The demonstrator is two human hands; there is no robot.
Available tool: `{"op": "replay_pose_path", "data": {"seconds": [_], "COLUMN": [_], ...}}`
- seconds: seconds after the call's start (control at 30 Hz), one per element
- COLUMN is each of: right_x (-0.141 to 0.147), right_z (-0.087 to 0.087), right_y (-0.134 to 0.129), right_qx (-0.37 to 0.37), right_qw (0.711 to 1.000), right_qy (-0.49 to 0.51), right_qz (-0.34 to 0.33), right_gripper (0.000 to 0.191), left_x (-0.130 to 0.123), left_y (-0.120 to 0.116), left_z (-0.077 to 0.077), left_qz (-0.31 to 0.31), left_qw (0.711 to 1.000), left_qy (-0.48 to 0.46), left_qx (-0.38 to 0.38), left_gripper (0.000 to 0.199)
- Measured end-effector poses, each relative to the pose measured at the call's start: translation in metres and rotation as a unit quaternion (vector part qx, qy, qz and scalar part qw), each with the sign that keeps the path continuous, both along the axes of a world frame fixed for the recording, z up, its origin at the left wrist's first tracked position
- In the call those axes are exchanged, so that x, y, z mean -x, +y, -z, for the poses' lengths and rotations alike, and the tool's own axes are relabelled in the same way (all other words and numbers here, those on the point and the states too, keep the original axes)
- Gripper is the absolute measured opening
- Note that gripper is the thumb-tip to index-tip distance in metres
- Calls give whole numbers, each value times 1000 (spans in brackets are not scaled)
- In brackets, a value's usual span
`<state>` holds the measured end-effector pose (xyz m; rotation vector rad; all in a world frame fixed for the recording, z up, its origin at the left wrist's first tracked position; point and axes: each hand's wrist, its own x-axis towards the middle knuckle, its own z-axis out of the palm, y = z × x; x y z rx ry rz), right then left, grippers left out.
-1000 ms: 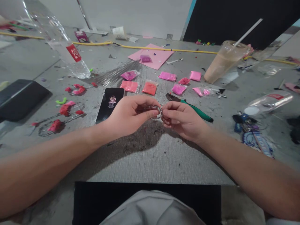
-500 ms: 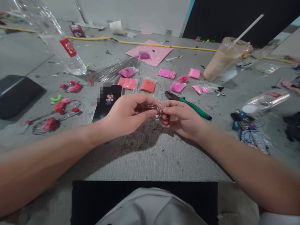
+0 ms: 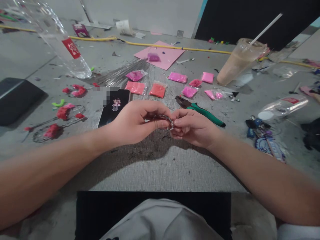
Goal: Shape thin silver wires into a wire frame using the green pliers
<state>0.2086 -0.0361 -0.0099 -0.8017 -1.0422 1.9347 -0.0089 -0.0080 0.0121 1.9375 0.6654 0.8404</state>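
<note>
Between my hands is a ring of twisted silvery wire [image 3: 172,124], partly hidden by my fingers. My left hand [image 3: 140,121] is closed on it, thumb below and fingers above. The fingertips of my right hand [image 3: 191,126] pinch the ring's right side; which bit of wire they grip is hidden. Just beyond my right hand lie green-handled pliers [image 3: 207,114]. A phone [image 3: 113,106] with a lit screen lies partly behind my left hand. To the left rest several twisted-wire pieces with red clay [image 3: 63,112] on them.
Several small bags of pink and red clay [image 3: 158,90] lie beyond my hands, near a bundle of thin wires [image 3: 115,74] and a pink sheet [image 3: 172,53]. A water bottle [image 3: 67,46] stands left, a drink cup [image 3: 236,61] right. A yellow cable [image 3: 160,45] crosses behind.
My right fingers have closed in against the ring, and the thin wire end that stuck up from them no longer shows. More of the ring's right edge is visible. The view has shifted slightly.
</note>
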Motion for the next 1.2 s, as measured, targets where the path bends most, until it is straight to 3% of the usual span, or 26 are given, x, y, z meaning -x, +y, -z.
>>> {"op": "replay_pose_path", "data": {"seconds": [0.27, 0.43, 0.53, 0.6, 0.7, 0.77, 0.83, 0.9, 0.97, 1.0, 1.13, 1.2], "right_x": [1, 3, -1, -6, -15, -20, -23, -24, -23, -22, -15, -10], "right_z": [-2, -1, 2, 4, 3, 0, -2, -3, -3, -3, -1, 0], "right_y": [0, 2, 4, 7, 13, 15, 16, 15, 14, 13, 13, 14], "right_qx": [-47, -22, -101, -258, -533, -637, -678, -684, -657, -623, -360, -228], "right_qw": [995, 994, 977, 920, 749, 664, 621, 607, 628, 660, 868, 936], "right_qy": [-44, -61, -133, -232, -344, -360, -370, -384, -393, -389, -269, -179], "right_qz": [71, 83, 132, 184, 192, 154, 130, 124, 139, 157, 211, 199], "right_gripper": [12, 13, 16, 18, 9, 11, 10, 12, 14, 13, 6, 12], "left_x": [-1, -3, -4, -5, -4, -4, -3, -2, -1, -1, -1, -1], "left_y": [7, 8, 9, 10, 12, 13, 13, 14, 15, 16, 20, 20], "left_z": [6, 7, 6, 6, 7, 7, 8, 9, 9, 10, 13, 14], "left_qz": [-28, -13, -33, -47, -45, -30, -7, 10, 12, 10, -1, -3], "left_qw": [999, 997, 994, 992, 987, 980, 972, 960, 943, 934, 916, 921], "left_qy": [-6, -29, -26, -19, -25, -38, -46, -58, -78, -89, -107, -94], "left_qx": [31, 76, 100, 116, 155, 192, 231, 274, 323, 346, 387, 378], "left_gripper": [9, 12, 14, 14, 13, 10, 8, 8, 7, 7, 6, 8]}}
